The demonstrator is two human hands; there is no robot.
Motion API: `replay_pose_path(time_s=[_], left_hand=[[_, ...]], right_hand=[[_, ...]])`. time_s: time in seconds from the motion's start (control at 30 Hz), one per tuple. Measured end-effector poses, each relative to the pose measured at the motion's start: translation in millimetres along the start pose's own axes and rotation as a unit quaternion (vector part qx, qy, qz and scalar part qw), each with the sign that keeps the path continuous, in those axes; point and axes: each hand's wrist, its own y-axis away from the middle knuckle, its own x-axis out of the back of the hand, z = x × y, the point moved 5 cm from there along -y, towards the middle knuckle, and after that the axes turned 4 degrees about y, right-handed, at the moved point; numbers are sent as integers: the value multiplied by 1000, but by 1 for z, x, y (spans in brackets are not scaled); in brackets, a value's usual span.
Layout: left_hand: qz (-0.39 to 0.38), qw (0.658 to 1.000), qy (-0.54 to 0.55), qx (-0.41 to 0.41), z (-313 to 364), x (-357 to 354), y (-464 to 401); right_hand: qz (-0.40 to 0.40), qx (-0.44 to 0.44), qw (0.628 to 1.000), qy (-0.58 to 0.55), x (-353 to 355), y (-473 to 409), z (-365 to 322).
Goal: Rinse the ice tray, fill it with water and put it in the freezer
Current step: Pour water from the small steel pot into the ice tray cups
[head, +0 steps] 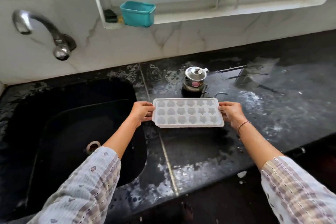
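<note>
Two hands on the job, and we sweep from the left: the tap (43, 31) juts from the wall with no water running, spout hanging above the dark sink (76, 132), which sits empty as far as I can see, drain showing near its front. Moving across, the left hand (141, 111) has its grip closed on the near-left short end of the ice tray (188, 112), fingers wrapped under the rim. The tray itself is white, level, cavities facing up (hearts and stars, by the look of them), and it sits just over the wet black counter (200, 151) right beside the sink's edge; whether it rests on the surface or is lifted clear I cannot tell. No water visible in the cavities. Just behind it stands a small steel pot (195, 80) with its lid on, near but apart. On the far end the right hand (231, 112) clamps the other short end, thumb on top. Up on the sill, a teal tub (137, 13). My read: this is the very start, tray being carried for rinsing. Next calls for swinging it left over the basin under the spout, and freeing one hand to open the tap
</note>
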Motion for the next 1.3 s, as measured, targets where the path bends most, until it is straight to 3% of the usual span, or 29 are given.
replay_pose_path(time_s=[0.33, 0.53, 0.63, 0.7, 0.73, 0.8, 0.9, 1.1, 1.3], left_hand=[[69, 997, -34, 16, 0, -41, -12], [42, 997, -43, 40, 1, -41, -10], [37, 997, -49, 44, 9, -35, -15], [102, 992, -71, -16, 24, -26, -22], [138, 984, -93, -61, 34, -23, -25], [161, 965, -150, -142, 54, -31, -28], [107, 959, -168, -201, 72, -68, -33], [-7, 972, -159, -172, 74, -132, -52], [-41, 975, -129, -177, 71, -153, -75]], right_hand=[[-27, -2, 999, 28, 26, -46, 12], [-45, 12, 998, 36, 24, -47, 10], [67, 33, 987, 143, 38, -48, -1], [161, 74, 966, 190, 48, -42, -25], [165, 104, 964, 183, 47, -43, -38], [106, 162, 968, 162, 31, -49, -64], [18, 215, 964, 158, -1, -61, -91], [-51, 261, 940, 214, -37, -79, -111], [-128, 268, 918, 263, -44, -99, -114]])
